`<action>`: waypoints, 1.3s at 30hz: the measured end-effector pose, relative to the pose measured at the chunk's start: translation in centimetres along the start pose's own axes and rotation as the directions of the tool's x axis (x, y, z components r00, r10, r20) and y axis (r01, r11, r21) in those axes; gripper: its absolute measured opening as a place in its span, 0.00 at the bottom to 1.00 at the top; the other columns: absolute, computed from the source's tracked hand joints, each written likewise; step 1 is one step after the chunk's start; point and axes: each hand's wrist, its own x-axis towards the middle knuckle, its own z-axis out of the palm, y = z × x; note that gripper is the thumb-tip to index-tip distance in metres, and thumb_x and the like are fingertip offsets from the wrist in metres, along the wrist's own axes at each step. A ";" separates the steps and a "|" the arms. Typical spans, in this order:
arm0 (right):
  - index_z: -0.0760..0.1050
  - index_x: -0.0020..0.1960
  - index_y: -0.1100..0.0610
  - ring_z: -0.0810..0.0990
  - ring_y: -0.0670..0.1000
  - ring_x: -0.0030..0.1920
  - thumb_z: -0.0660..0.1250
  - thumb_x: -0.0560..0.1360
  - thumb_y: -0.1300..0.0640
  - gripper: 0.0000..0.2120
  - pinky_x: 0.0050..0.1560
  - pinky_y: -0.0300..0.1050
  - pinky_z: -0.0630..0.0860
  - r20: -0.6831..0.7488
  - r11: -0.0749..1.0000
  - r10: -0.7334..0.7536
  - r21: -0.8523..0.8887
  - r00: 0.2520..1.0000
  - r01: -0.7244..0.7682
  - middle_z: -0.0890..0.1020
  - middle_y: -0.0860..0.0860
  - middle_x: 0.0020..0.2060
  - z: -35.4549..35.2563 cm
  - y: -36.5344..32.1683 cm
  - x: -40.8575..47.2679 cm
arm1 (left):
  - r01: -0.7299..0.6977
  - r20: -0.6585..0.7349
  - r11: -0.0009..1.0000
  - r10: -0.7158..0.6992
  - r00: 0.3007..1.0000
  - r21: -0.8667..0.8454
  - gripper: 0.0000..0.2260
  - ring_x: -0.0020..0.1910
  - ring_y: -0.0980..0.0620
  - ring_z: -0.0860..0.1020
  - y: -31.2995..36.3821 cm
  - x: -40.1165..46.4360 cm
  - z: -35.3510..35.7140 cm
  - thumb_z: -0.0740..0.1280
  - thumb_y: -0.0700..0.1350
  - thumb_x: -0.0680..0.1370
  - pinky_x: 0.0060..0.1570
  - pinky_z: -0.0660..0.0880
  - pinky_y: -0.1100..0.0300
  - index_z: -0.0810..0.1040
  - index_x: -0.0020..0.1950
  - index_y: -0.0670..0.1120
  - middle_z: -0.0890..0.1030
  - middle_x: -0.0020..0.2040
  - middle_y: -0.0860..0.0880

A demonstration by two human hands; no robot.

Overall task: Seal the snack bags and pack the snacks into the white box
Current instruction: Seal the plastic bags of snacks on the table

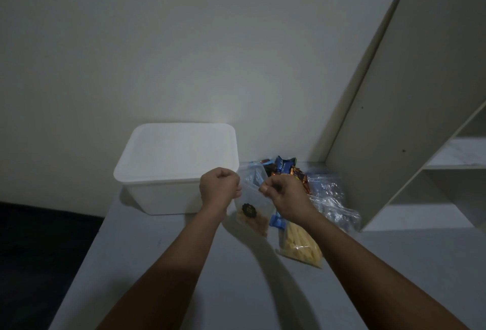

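A clear zip bag (252, 211) with brown snacks and a dark round cookie in its bottom hangs above the grey table. My left hand (219, 187) pinches its top left corner and my right hand (282, 193) pinches its top right corner. The white box (168, 172), with its lid on, stands just left of my hands against the wall. A bag of pale yellow sticks (299, 244) lies on the table under my right forearm.
Wrapped snacks in blue and orange (286, 169) and several empty clear zip bags (331, 198) lie behind my right hand. A beige shelf unit (420, 119) rises at the right. The grey table (236, 290) ends at the left over dark floor.
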 end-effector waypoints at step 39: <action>0.78 0.54 0.58 0.82 0.48 0.43 0.68 0.75 0.62 0.08 0.45 0.43 0.81 -0.048 0.997 0.043 0.071 0.998 -0.039 0.82 0.50 0.43 0.7 2.1 0.7 | -0.032 0.206 0.999 0.026 0.978 0.026 0.07 0.35 0.50 0.78 -2.8 1.9 -3.1 0.71 0.29 0.71 0.34 0.81 0.61 0.79 0.37 0.39 0.79 0.35 0.44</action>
